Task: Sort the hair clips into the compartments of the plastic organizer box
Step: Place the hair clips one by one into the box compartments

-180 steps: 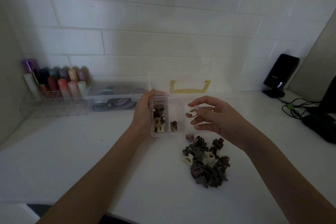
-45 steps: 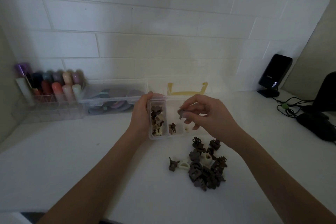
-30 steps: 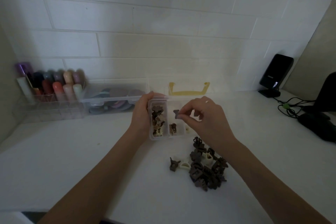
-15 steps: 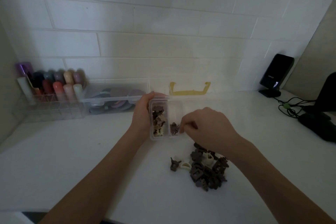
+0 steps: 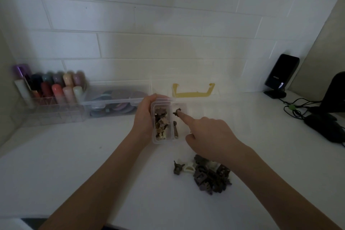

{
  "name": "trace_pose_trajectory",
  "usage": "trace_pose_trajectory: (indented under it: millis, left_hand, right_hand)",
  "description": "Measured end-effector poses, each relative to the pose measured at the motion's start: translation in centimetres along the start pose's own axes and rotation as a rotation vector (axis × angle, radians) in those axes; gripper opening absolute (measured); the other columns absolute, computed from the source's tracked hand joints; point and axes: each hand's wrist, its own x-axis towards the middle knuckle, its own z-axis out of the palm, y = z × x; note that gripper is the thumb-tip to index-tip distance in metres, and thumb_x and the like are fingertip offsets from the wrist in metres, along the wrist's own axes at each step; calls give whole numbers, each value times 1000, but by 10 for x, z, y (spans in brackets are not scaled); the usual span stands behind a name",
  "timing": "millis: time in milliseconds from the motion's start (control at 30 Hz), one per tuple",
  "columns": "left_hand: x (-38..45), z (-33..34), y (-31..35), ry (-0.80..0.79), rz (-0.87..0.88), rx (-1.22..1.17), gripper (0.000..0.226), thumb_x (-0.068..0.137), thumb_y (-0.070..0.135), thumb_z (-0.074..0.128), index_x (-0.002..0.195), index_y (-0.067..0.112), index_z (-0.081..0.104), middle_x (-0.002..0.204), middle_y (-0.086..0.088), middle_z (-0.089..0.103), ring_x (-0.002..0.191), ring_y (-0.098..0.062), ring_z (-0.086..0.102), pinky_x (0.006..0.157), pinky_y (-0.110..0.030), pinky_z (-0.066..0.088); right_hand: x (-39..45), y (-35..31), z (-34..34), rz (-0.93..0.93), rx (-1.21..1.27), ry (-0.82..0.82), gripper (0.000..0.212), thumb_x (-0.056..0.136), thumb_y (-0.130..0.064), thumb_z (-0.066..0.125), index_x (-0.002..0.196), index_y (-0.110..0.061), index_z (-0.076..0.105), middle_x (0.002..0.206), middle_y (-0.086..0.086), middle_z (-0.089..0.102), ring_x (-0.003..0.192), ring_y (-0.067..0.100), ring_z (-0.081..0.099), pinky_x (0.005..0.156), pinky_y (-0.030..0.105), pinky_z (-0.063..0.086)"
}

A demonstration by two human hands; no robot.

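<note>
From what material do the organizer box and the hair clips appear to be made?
Organizer box: clear, glossy plastic, since the clips inside show through its walls. Hair clips in the loose pile: probably moulded plastic, dark brown and cream, with a dull surface; the dim light leaves the finish uncertain.

- My left hand (image 5: 144,117) grips the organizer box (image 5: 162,140) by its left wall.
- My right hand (image 5: 209,136) points its index finger at a dark clip (image 5: 176,113) in the second compartment.
- Loose clips (image 5: 207,175) are heaped on the counter (image 5: 74,164), near the box.

Coloured tubes (image 5: 56,87) in a clear rack, black speaker (image 5: 280,74), tangled cables (image 5: 293,108).
</note>
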Motion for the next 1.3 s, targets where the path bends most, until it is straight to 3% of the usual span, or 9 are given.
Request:
trace_pose_trajectory:
  millis: [200, 333, 367, 433, 500, 567, 700, 1133, 1300]
  left_hand:
    - [-3, 1, 2, -1, -13, 6, 31, 91, 28, 38, 75, 14, 61, 73, -6, 63, 64, -18, 60, 58, -24, 48]
    - [-3, 1, 2, 4, -20, 4, 31, 91, 29, 39, 75, 14, 61, 73, -6, 63, 65, -19, 60, 59, -25, 47]
    - [-3, 1, 2, 1, -20, 5, 31, 91, 29, 39, 75, 14, 61, 72, -5, 63, 64, -18, 60, 58, -23, 47]
    - [-2, 0, 2, -5, -18, 2, 32, 91, 29, 38, 74, 13, 60, 65, -3, 64, 59, -16, 61, 55, -21, 46]
    - [-2, 0, 2, -3, -27, -1, 34, 91, 31, 38, 74, 13, 61, 60, -1, 65, 56, -15, 61, 53, -20, 46]
    - [-2, 0, 1, -3, -27, -9, 35, 92, 31, 38, 75, 13, 62, 61, -1, 66, 56, -15, 62, 51, -18, 47]
    - [-2, 1, 1, -11, -12, -50, 35, 93, 29, 38, 75, 11, 62, 60, -1, 67, 55, -14, 63, 48, -15, 48]
    - [5, -2, -4, -8, -29, -47, 34, 91, 31, 41, 75, 12, 63, 63, -2, 67, 57, -16, 63, 49, -17, 48]
    - [9, -3, -6, -28, -47, -93, 35, 90, 32, 42, 69, 12, 62, 58, -3, 63, 56, -18, 58, 53, -21, 47]
  right_hand:
    - [0, 2, -4, 9, 88, -46, 61, 93, -22, 36, 149, -33, 12, 65, -8, 39, 56, 12, 41, 48, 23, 30]
    - [-3, 1, -12, 0, 134, -90, 51, 94, -22, 37, 142, -38, 34, 113, -5, 61, 98, 16, 58, 72, 28, 42]
    - [-5, -1, -18, 0, 160, -98, 46, 94, -22, 39, 137, -38, 43, 114, -11, 62, 97, 9, 58, 75, 28, 43]
    - [-6, 0, -27, -20, 240, -104, 33, 92, -22, 45, 119, -35, 60, 70, -29, 60, 62, -6, 53, 62, 22, 39]
    - [-7, 3, -34, -87, 358, -136, 21, 88, -21, 54, 99, -32, 68, 44, -30, 49, 41, -2, 46, 49, 17, 29]
    - [-11, -1, -36, -167, 409, -251, 13, 86, -24, 62, 94, -32, 70, 40, -28, 48, 36, 0, 44, 46, 12, 29]
    - [-11, -17, -19, -244, 264, -347, 20, 81, -40, 68, 102, -39, 70, 58, -24, 44, 56, -7, 45, 51, 12, 28]
    - [-4, -14, -1, -277, 280, -146, 20, 80, -42, 68, 96, -31, 71, 58, -18, 47, 52, -3, 42, 52, 16, 33]
    - [4, -11, -9, -272, 457, 231, 16, 79, -27, 72, 94, -25, 74, 78, -6, 68, 64, 8, 56, 66, 34, 52]
